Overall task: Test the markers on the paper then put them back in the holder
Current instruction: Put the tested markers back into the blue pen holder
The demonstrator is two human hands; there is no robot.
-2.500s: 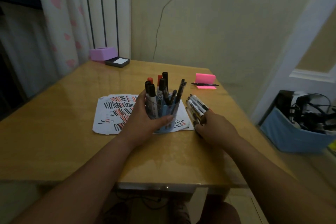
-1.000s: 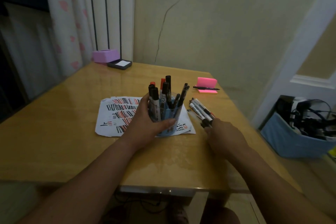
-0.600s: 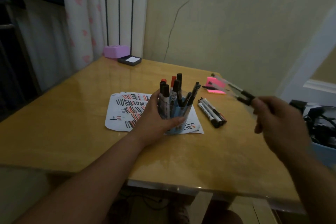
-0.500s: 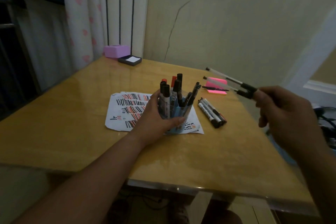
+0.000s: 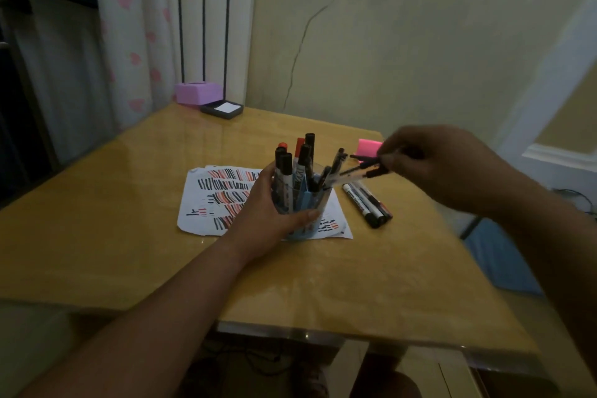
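Since half a second ago the right grip (image 5: 429, 165) has swung left, pinching two markers (image 5: 355, 172) over the holder (image 5: 310, 203). The left grip (image 5: 274, 207) clasps that holder, roughly eight standing markers (image 5: 286, 168) inside, on the paper (image 5: 213, 200); three loose markers (image 5: 366, 203) lie on the worktop (image 5: 97, 236).

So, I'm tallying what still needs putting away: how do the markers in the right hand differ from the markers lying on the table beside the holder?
The held markers are in the air, pinched by the right hand; the lying markers rest flat on the table, untouched. The held markers' tips reach the rim of the holder; the lying markers sit apart, to its right. Both groups have white barrels with black ends.
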